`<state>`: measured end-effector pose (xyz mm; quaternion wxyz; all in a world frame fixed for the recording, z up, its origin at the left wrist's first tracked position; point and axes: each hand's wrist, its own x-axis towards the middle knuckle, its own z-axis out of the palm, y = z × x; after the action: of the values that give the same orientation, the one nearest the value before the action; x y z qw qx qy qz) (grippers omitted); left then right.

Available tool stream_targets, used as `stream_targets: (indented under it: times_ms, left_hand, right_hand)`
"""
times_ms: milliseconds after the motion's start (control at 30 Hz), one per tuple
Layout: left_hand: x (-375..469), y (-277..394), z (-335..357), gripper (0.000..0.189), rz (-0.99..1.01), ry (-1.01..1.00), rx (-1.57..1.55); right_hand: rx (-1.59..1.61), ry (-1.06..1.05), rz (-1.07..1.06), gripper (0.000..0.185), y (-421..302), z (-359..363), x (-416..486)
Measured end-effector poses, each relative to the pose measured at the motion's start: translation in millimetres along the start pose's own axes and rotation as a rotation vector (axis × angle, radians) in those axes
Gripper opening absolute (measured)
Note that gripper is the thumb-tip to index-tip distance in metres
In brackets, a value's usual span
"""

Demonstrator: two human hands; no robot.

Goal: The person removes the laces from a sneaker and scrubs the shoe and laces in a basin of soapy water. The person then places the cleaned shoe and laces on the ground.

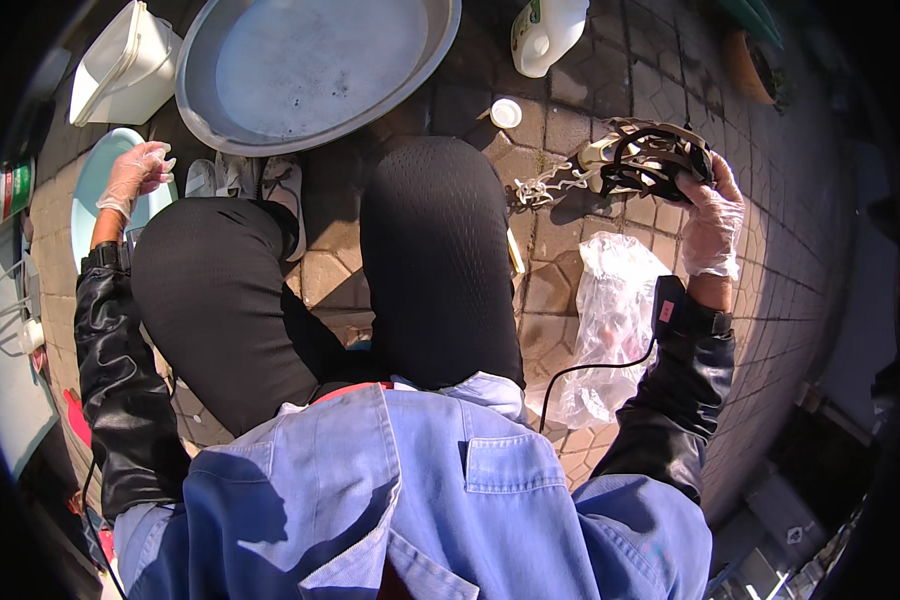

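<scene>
My right hand [709, 210], in a clear disposable glove, grips a beige and black strappy item [637, 161], apparently a shoe, at its right end. White laces [544, 187] trail on the paving beside it. My left hand [139, 174], gloved the same way, is over the rim of a light blue plastic basin [90, 202]. Its fingers are loosely bent, and I see nothing in them. Between that basin and my knees stand several shoes [281, 184], partly hidden by my leg. Ahead is a large metal basin [322, 67] of cloudy, sudsy water.
A white plastic bucket [131, 79] stands left of the metal basin. A white jug [547, 37] and a white cap [505, 113] are ahead right. A crumpled clear plastic bag [615, 300] lies by my right forearm, where a black cable [592, 367] runs. A plant pot [750, 67] is farther right.
</scene>
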<state>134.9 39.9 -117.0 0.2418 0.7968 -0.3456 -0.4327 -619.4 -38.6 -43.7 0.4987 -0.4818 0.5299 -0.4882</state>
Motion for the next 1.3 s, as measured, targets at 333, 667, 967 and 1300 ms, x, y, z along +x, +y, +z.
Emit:
stream_targets:
  times_ms: [333,667,967,1300]
  left_hand:
    - [-76.2,218.7,89.1,0.072,0.802,-0.325,0.085]
    - [-41.7,275.4,165.6,0.043,0.814,-0.687,-0.186]
    - [85.5,142.0,132.2,0.038,0.33,-0.271,-0.005]
    - [121.9,113.1,139.4,0.038,0.252,-0.234,0.106]
  right_hand:
    - [0.022,-0.435,-0.247,0.037,-95.4,144.0,47.7]
    - [-0.019,-0.784,-0.278,0.028,-49.5,212.4,78.9]
    - [-1.285,-0.363,0.157,0.044,302.6,45.7,54.0]
    - [-0.666,-0.181,0.394,0.002,268.5,90.4,52.0]
